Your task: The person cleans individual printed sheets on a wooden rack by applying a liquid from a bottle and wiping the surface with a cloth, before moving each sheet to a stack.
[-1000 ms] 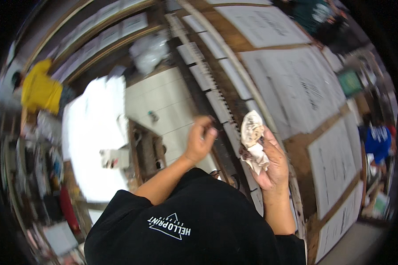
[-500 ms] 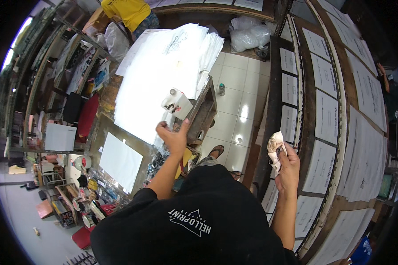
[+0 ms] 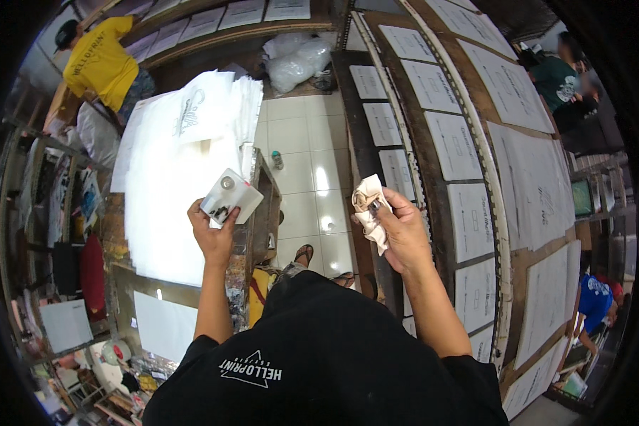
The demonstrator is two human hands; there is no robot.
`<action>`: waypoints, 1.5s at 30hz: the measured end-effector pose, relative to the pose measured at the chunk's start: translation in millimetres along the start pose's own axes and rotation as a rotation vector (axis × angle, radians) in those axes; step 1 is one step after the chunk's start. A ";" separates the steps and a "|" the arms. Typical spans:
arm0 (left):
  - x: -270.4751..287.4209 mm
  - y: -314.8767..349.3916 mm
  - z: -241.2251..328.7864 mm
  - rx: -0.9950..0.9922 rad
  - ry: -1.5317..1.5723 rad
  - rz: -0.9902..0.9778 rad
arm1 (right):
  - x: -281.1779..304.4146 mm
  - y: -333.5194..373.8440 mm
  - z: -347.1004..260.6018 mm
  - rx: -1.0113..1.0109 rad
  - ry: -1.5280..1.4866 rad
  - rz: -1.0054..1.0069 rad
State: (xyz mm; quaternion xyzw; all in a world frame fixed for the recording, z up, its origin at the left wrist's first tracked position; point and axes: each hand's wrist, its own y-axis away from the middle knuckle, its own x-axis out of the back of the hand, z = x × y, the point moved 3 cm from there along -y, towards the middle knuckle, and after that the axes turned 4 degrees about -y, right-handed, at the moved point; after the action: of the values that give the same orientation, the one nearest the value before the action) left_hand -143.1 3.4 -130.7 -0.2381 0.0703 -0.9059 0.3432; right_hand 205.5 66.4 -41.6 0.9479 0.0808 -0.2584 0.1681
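My left hand (image 3: 214, 240) is closed around the near side of a small white plastic jerrycan (image 3: 246, 195) with a round cap and dark stains. The can is by the right edge of a tall stack of white sheets (image 3: 160, 234); whether its base is off the surface I cannot tell. To the right, my right hand (image 3: 408, 236) pinches a crumpled beige rag (image 3: 368, 190) with dark stains, held up in front of the long table of printed sheets. Something small and dark shows by the fingertips, too unclear to name.
Long wooden tables (image 3: 490, 280) with rows of printed sheets (image 3: 468, 220) run along my right. A small bottle (image 3: 277, 160) stands on the tiled floor (image 3: 295, 135). Bagged plastic (image 3: 297, 60) lies at the far end. A person in yellow (image 3: 103, 67) works at far left; others are at right.
My left hand, open beside the jerrycan before, has closed on it. The right hand still holds the rag. My view has swung to the right, bringing more of the right-hand tables and people in.
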 end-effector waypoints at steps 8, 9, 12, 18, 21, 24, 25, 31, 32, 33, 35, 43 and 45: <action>-44.4 -4.1 124.3 -0.170 0.512 -0.448 | -11.3 9.3 -5.4 0.173 0.016 0.125; -48.5 -7.3 138.6 -0.237 0.471 -0.534 | -8.4 11.5 -5.9 0.190 0.013 0.141; -55.0 -18.1 189.1 -0.657 0.055 -0.730 | -0.6 20.5 -2.7 0.164 -0.053 0.184; -78.2 -16.1 231.1 -0.902 -0.273 -0.949 | 25.0 43.9 9.3 0.140 -0.171 0.274; -88.5 -11.8 244.8 -0.961 -0.378 -1.018 | 34.1 50.9 14.1 0.159 -0.199 0.297; -96.0 -6.1 256.1 -1.018 -0.429 -1.051 | 39.0 56.5 12.7 0.148 -0.229 0.315; -98.5 -4.0 258.6 -1.034 -0.436 -1.057 | 41.7 57.1 13.0 0.148 -0.235 0.320; -106.4 5.8 271.6 -1.112 -0.476 -1.046 | 55.6 56.6 17.7 0.154 -0.292 0.279; -107.0 7.0 273.9 -1.118 -0.494 -1.046 | 56.9 56.0 17.7 0.149 -0.314 0.274; -106.4 7.7 275.8 -1.121 -0.511 -1.044 | 57.6 55.3 17.5 0.140 -0.311 0.270; -104.9 9.1 278.1 -1.121 -0.529 -1.029 | 58.4 53.7 17.1 0.121 -0.303 0.261; -94.8 9.2 277.3 -1.078 -0.564 -0.973 | 60.3 39.7 20.2 0.026 -0.310 0.174; -91.6 9.4 277.3 -1.064 -0.599 -0.969 | 60.8 35.5 22.2 -0.019 -0.316 0.143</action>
State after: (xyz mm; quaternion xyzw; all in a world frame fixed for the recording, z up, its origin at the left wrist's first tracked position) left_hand 55.1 66.3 74.6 -0.6094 0.2879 -0.6962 -0.2470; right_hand 255.6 29.4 -81.1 0.8971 -0.0117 -0.3909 0.2054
